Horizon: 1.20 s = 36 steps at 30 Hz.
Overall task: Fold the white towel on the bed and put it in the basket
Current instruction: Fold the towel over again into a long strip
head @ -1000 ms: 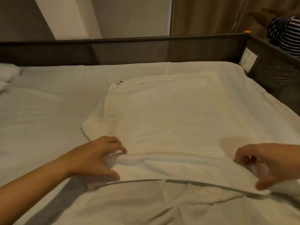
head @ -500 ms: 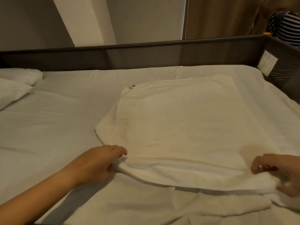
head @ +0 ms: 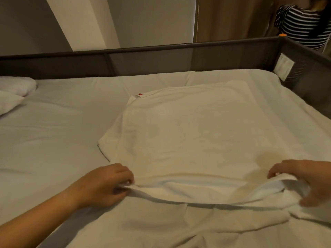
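The white towel lies spread flat on the bed, a small red tag at its far left corner. Its near edge is lifted off the sheet. My left hand pinches that edge at its left end. At the right end my right hand grips the same edge, bunching the cloth under the fingers. The basket is not in view.
The bed sheet stretches wide to the left of the towel. A dark mesh rail runs along the far side and the right side. Pillows lie at the far left. A person in a striped top stands beyond the right corner.
Both hands have kept hold of the near edge, which stays raised off the sheet. The view has swung left, so the towel and rail sit further right in the picture.
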Tool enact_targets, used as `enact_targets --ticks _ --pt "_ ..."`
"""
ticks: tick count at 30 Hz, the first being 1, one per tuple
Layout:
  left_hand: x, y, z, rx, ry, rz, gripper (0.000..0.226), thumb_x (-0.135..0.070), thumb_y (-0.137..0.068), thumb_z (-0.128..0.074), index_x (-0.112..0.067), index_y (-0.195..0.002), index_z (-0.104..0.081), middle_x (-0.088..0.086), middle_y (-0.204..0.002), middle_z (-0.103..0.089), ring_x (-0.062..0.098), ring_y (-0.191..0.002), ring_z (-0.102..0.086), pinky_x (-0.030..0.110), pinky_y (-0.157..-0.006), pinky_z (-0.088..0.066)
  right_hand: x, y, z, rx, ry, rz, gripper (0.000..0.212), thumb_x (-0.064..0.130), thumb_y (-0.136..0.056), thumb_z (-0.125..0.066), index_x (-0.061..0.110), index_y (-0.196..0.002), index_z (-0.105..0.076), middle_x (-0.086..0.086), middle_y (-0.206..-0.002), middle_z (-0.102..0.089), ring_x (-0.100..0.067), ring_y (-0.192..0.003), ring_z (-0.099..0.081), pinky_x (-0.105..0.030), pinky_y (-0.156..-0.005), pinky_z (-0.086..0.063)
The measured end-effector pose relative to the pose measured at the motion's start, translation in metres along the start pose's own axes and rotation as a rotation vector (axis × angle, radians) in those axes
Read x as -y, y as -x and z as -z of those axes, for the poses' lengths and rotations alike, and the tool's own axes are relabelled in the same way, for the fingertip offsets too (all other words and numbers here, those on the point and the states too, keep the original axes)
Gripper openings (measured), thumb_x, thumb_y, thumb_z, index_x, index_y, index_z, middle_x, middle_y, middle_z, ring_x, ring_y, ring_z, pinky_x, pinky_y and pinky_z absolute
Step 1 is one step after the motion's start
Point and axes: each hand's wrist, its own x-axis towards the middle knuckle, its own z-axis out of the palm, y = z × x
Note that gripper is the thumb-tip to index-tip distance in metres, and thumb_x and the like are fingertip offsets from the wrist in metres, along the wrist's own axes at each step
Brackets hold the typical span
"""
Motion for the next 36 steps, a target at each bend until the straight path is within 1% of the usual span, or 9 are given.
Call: enact_targets --ticks 3,7,9,11,15,23,29,32,36 --pt "0.007 0.0 0.003 -0.056 0.068 0.106 0.023 -0.032 -0.083 -0.075 -0.043 -0.096 -0.06 -0.023 -0.096 -0.061 -0.003 -0.091 -0.059 0.023 -0.072 -0.054 -0.001 -0.004 0.003 -0.061 0.006 0.028 0.084 0.047 -0.054 -0.08 0.076 -0.12 -0.038 0.039 -0.13 -0.044 0.008 -0.097 -0.064 -0.022 -0.083 -0.056" --pt "0.015 -0.01 0.017 -0.35 0.209 0.156 0.033 -0.001 -0.082 -0.072 -0.031 -0.093 -0.061 -0.017 -0.095 -0.065 0.01 -0.087 -0.068 0.031 -0.074 -0.057 -0.008 -0.008 0.01 -0.171 -0.007 0.065 0.075 0.038 -0.061 -0.078 0.074 -0.119 -0.048 0.036 -0.123 -0.057 0.006 -0.099 -0.066 -0.028 -0.083 -0.06" --pt "0.02 -0.015 0.021 -0.45 0.037 0.066 0.016 -0.006 -0.09 -0.06 -0.021 -0.094 -0.061 -0.008 -0.102 -0.064 0.02 -0.085 -0.066 0.036 -0.069 -0.058 -0.007 -0.007 0.018 -0.23 -0.024 0.071 0.072 0.035 -0.063 -0.071 0.073 -0.12 -0.05 0.036 -0.122 -0.059 0.005 -0.099 -0.067 -0.029 -0.082 -0.06" --pt "0.025 -0.02 0.024 -0.473 -0.262 -0.071 0.019 -0.007 -0.091 -0.048 -0.012 -0.089 -0.066 0.007 -0.108 -0.067 0.031 -0.082 -0.063 0.038 -0.06 -0.055 -0.001 -0.007 0.027 -0.305 -0.06 0.084 0.066 0.04 -0.066 -0.068 0.071 -0.122 -0.051 0.034 -0.12 -0.062 0.003 -0.097 -0.069 -0.031 -0.08 -0.061" --pt "0.036 -0.031 0.019 -0.362 -0.534 -0.179 0.024 -0.011 -0.091 -0.052 -0.018 -0.084 -0.074 0.016 -0.119 -0.069 0.034 -0.078 -0.058 0.04 -0.06 -0.05 0.002 -0.007 0.033 -0.349 -0.091 0.098 0.058 0.053 -0.069 -0.065 0.072 -0.121 -0.048 0.036 -0.119 -0.062 0.004 -0.093 -0.068 -0.028 -0.079 -0.06" --pt "0.014 -0.03 0.005 -0.196 -0.392 -0.264 0.022 -0.032 -0.09 -0.073 -0.031 -0.111 -0.074 0.01 -0.129 -0.064 0.03 -0.095 -0.057 0.036 -0.084 -0.043 -0.009 -0.014 0.024 -0.276 -0.061 0.082 0.056 0.056 -0.069 -0.064 0.075 -0.118 -0.045 0.041 -0.121 -0.055 0.005 -0.093 -0.066 -0.022 -0.081 -0.057" --pt "0.005 -0.028 0.003 -0.034 -0.332 -0.13 0.03 -0.044 -0.092 -0.062 -0.047 -0.122 -0.061 0.0 -0.147 -0.049 0.023 -0.106 -0.053 0.032 -0.088 -0.048 -0.016 -0.018 0.019 -0.284 -0.042 0.064 0.051 0.059 -0.068 -0.063 0.077 -0.112 -0.046 0.032 -0.104 -0.064 0.007 -0.091 -0.065 -0.021 -0.08 -0.056" --pt "-0.003 -0.035 0.01 0.035 -0.303 -0.021 0.024 -0.049 -0.086 -0.059 -0.047 -0.109 -0.064 -0.009 -0.15 -0.041 0.018 -0.11 -0.048 0.029 -0.09 -0.045 -0.017 -0.02 0.017 -0.263 0.001 0.039 0.048 0.058 -0.066 -0.062 0.073 -0.11 -0.048 0.031 -0.104 -0.063 0.007 -0.09 -0.064 -0.019 -0.079 -0.055" --pt "0.003 -0.042 0.02 0.063 -0.403 0.037 0.022 -0.057 -0.076 -0.059 -0.038 -0.084 -0.067 -0.01 -0.133 -0.053 0.016 -0.102 -0.05 0.03 -0.083 -0.044 -0.015 -0.018 0.021 -0.232 0.009 0.029 0.041 0.059 -0.065 -0.063 0.065 -0.105 -0.054 0.029 -0.101 -0.064 0.008 -0.088 -0.063 -0.016 -0.078 -0.053"
